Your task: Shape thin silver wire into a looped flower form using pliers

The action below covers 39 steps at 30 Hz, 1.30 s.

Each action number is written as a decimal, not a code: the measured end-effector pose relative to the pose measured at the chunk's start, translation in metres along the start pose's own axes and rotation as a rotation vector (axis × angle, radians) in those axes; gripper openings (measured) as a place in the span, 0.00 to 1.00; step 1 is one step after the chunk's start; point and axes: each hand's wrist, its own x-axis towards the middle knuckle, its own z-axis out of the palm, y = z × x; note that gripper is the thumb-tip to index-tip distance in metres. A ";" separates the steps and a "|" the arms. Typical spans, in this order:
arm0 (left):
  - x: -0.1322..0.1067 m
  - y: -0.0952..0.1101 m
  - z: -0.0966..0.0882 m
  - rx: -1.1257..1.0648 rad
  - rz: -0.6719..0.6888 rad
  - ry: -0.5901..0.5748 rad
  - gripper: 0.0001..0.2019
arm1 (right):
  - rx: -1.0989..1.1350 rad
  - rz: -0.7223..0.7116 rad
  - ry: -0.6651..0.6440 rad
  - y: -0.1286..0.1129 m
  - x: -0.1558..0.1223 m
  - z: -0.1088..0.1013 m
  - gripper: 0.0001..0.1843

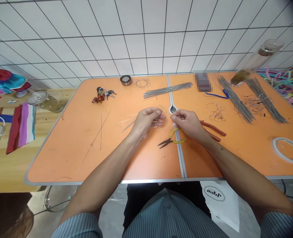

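Held thin wire (157,124) between thumb and fingers of the left hand (148,121) above an orange folding table (141,158).
Brought thumb and fingertips of the right hand (187,122) close together just beside it, any grip on wire impossible to tell. Had yellow-handled needle-nose pliers (170,140) just below the hands, red-handled pliers (214,128) partly hidden by the right wrist, and, farther out, a bundle of straight wires (167,90), black tape (125,84) and keys (109,93).

The person is wearing a blue-grey, finely striped cloth shirt (171,215) (its sleeves (78,226) are ending near the elbows) and black trousers (133,203).
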 end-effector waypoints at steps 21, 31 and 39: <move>0.000 -0.001 -0.001 -0.009 0.043 -0.071 0.14 | 0.031 -0.091 0.092 0.002 0.002 -0.004 0.11; -0.006 -0.003 0.003 0.072 0.011 -0.128 0.12 | -0.041 -0.120 0.080 -0.002 -0.004 -0.003 0.10; -0.008 -0.005 0.006 0.064 -0.004 -0.190 0.08 | -0.065 -0.078 0.035 -0.006 -0.006 -0.002 0.09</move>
